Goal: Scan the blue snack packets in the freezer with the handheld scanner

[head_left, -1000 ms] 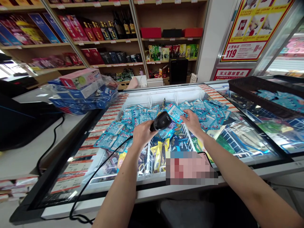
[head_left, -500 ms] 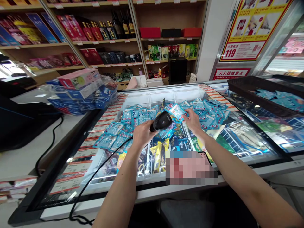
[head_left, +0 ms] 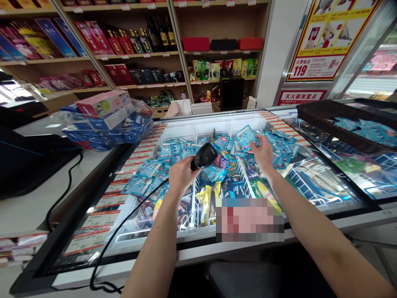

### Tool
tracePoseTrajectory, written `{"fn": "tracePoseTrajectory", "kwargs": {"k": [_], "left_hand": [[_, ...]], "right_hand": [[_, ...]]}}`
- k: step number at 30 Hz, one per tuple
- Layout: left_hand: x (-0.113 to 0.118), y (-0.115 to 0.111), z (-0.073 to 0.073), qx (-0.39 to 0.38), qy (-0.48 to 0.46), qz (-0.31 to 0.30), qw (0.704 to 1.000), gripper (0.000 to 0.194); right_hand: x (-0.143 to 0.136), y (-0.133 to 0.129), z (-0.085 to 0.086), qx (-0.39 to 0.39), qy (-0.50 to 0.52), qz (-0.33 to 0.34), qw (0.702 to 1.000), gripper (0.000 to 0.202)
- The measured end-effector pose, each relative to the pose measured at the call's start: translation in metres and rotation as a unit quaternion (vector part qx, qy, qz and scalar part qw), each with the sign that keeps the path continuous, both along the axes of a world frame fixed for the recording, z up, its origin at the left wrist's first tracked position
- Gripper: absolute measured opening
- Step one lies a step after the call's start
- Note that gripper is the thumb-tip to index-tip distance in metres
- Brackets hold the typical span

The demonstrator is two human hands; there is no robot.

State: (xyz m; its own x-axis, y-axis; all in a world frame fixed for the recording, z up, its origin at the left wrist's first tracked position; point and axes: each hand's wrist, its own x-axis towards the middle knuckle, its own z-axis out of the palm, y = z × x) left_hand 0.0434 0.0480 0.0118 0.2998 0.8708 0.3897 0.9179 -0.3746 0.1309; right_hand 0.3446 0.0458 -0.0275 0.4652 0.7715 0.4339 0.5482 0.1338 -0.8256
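Observation:
My left hand is wrapped round the handle of a black barcode scanner, its head pointing away over the freezer. A black cord runs from it down to the lower left. My right hand pinches the near edge of a light-blue packet and holds it raised, with a white label patch facing up. Below both hands, similar blue packets lie spread in piles on the left and right of the chest freezer. Yellow-wrapped packs sit in the wire basket between my arms.
Plastic-wrapped blue packages with a pink box stand at the left. A dark tray with more blue packets rests on the right. A blurred-out item lies on the front edge. Stocked shelves stand behind.
My right hand has moved right with the blue packet, which is now lifted and turned label up. The scanner in my left hand has drawn slightly left, away from the packet.

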Motion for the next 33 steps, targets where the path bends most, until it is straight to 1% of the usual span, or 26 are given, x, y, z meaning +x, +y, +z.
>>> {"fn": "tracePoseTrajectory", "kwargs": {"k": [3,5,7,9,11,12,14,17,20,23,25,26,27,29,31,33], "left_hand": [[-0.005,0.003,0.000,0.008,0.001,0.034,0.999,0.037],[-0.007,0.005,0.000,0.008,0.006,0.051,0.999,0.036],[-0.008,0.006,-0.001,0.009,0.011,0.058,0.998,0.036],[-0.009,0.006,-0.001,0.011,0.014,0.060,0.998,0.035],[-0.011,0.007,-0.001,0.012,0.015,0.062,0.998,0.036],[-0.012,0.008,-0.002,0.012,0.017,0.065,0.998,0.036],[-0.014,0.009,-0.001,0.012,0.017,0.076,0.997,0.037],[-0.020,0.011,0.000,0.020,0.011,0.093,0.995,0.038],[-0.023,0.012,0.001,0.025,0.001,0.107,0.994,0.039],[-0.023,0.012,0.003,0.014,-0.003,0.124,0.992,0.041],[-0.022,0.013,0.004,0.007,-0.003,0.128,0.992,0.041],[-0.022,0.013,0.005,0.004,-0.004,0.128,0.992,0.041],[-0.024,0.014,0.006,0.002,-0.006,0.128,0.992,0.041],[-0.029,0.017,0.008,0.000,-0.006,0.130,0.991,0.041],[-0.039,0.020,0.010,0.008,-0.005,0.139,0.990,0.040],[-0.050,0.022,0.009,0.023,-0.005,0.152,0.988,0.040]], "right_hand": [[0.022,0.002,0.000,0.014,0.015,-0.052,0.998,0.055],[0.033,0.003,-0.001,0.024,0.040,-0.070,0.996,0.058],[0.039,0.005,-0.002,0.033,0.070,-0.074,0.994,0.064],[0.043,0.006,-0.002,0.037,0.094,-0.064,0.993,0.071],[0.045,0.006,-0.001,0.027,0.095,-0.058,0.993,0.075],[0.045,0.006,0.000,0.015,0.078,-0.066,0.995,0.076],[0.046,0.003,0.001,-0.011,0.004,-0.113,0.994,0.072],[0.046,-0.002,0.002,-0.037,-0.134,-0.184,0.973,0.057],[0.044,-0.007,0.002,-0.066,-0.223,-0.203,0.951,0.044],[0.039,-0.008,0.004,-0.070,-0.284,-0.212,0.932,0.041],[0.030,-0.007,0.004,-0.045,-0.313,-0.190,0.929,0.042],[0.025,-0.007,0.004,-0.030,-0.325,-0.164,0.931,0.042],[0.018,-0.006,0.004,-0.017,-0.333,-0.125,0.935,0.042],[0.002,-0.004,0.002,0.000,-0.345,-0.026,0.938,0.041],[-0.016,-0.002,-0.001,0.002,-0.355,0.070,0.932,0.040],[-0.032,-0.001,-0.002,-0.001,-0.357,0.148,0.922,0.041]]}}
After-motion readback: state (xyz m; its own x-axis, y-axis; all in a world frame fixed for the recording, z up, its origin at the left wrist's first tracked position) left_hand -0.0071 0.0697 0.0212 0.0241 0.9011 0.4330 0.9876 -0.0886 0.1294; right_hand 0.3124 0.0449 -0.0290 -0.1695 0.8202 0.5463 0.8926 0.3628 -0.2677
